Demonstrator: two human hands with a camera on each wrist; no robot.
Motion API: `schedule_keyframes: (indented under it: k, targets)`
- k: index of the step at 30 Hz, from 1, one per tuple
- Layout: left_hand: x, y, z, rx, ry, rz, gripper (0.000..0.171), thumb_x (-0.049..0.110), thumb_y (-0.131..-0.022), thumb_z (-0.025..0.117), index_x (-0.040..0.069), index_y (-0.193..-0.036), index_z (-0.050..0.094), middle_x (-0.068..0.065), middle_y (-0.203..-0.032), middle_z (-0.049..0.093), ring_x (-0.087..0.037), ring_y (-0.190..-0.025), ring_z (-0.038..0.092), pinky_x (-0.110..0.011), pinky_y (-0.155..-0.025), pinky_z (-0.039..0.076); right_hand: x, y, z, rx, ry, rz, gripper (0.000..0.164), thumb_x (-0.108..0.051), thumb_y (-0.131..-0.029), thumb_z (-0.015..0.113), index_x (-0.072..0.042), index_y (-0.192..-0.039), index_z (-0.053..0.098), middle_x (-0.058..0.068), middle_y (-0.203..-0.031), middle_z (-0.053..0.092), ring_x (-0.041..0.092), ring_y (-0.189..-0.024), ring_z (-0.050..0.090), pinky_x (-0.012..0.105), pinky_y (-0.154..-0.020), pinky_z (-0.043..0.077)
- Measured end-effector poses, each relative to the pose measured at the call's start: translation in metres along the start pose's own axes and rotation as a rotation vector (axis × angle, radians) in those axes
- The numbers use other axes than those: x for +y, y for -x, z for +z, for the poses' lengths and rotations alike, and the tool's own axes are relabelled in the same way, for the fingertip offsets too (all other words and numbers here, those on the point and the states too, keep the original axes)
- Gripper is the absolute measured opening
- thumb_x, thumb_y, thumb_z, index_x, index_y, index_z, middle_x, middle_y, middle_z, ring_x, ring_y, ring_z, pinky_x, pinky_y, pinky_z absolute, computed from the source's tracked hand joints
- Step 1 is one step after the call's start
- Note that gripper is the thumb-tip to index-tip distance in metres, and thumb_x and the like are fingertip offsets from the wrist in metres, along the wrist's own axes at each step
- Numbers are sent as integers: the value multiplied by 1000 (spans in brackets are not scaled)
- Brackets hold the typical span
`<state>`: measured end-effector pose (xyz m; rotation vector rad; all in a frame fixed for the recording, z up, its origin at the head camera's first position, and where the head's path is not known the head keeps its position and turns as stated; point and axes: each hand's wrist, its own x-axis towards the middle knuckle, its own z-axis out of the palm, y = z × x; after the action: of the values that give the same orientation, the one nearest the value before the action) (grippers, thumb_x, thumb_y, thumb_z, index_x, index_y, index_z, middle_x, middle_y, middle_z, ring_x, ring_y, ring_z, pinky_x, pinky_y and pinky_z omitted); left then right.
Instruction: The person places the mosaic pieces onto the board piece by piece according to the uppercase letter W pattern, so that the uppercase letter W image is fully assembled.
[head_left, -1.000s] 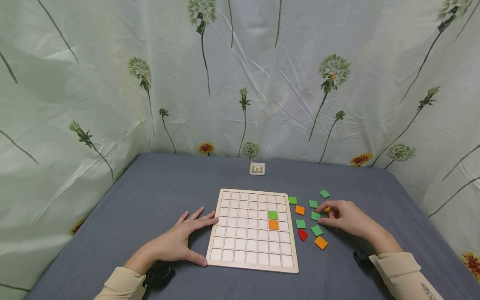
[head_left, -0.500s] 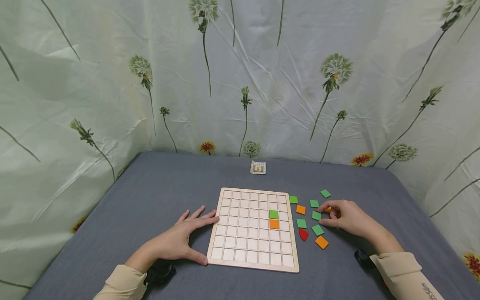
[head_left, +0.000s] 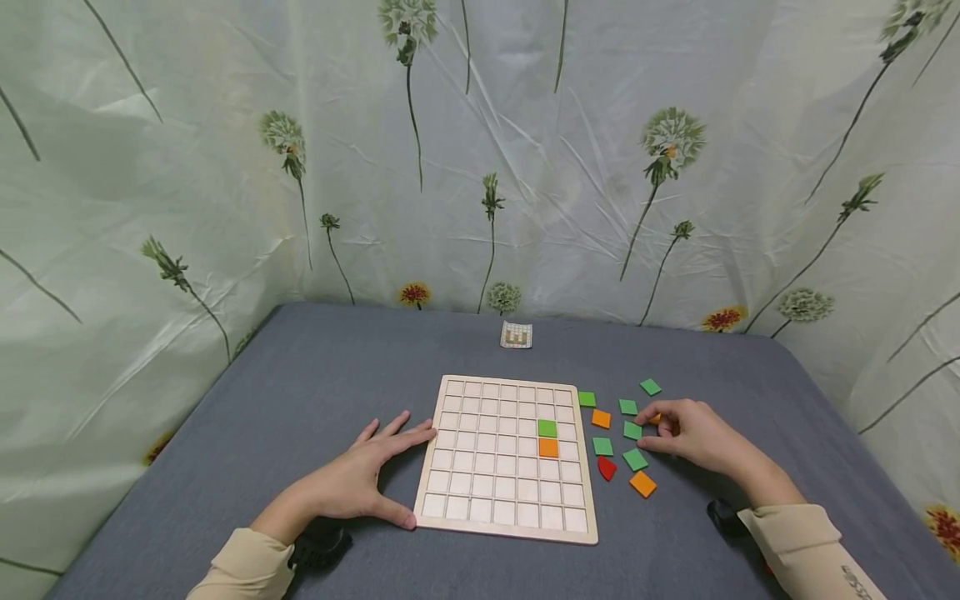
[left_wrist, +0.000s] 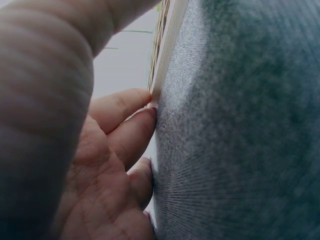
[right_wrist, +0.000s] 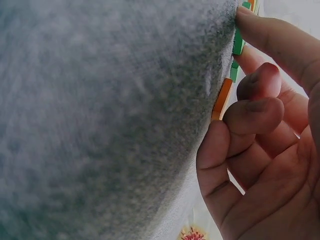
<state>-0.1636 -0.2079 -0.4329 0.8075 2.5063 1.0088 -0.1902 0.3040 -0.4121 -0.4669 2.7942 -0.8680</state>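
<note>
A pale wooden grid board (head_left: 480,467) lies on the table, with one light green tile (head_left: 547,428) and one orange tile (head_left: 549,448) in adjoining cells toward its right side. My left hand (head_left: 352,479) rests at the board's left edge, fingers spread and thumb by the near corner; the left wrist view has fingertips (left_wrist: 137,120) against that edge. To the right of the board, my right hand (head_left: 693,433) pinches a green tile (head_left: 632,430) between thumb and index finger, low at the table. Its other fingers curl over an orange tile (right_wrist: 222,99), partly hidden in the head view.
Around the right hand lie several loose green tiles (head_left: 635,460), orange tiles (head_left: 642,484) and a red rounded piece (head_left: 607,469). A small patterned card (head_left: 516,336) sits at the back of the grey table (head_left: 360,350). Floral curtains (head_left: 570,167) enclose the table behind.
The head view has shifted very slightly. Both hands and the tiles otherwise stay in place.
</note>
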Motion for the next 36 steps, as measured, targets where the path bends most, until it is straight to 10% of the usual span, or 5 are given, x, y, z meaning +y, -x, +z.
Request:
schedule_keyframes:
  k: [36]
  targets:
    - [1,-1,0,7,4,-33,120,50,-71,99,25,-170,36,-6,-178,32,-44,-168,10,-76,-128,-4,-35,7,2,25,-3,-55,22,-23,-95,82,-11,-112,78,-7,-71,53,3,-58,44,23,-53,40]
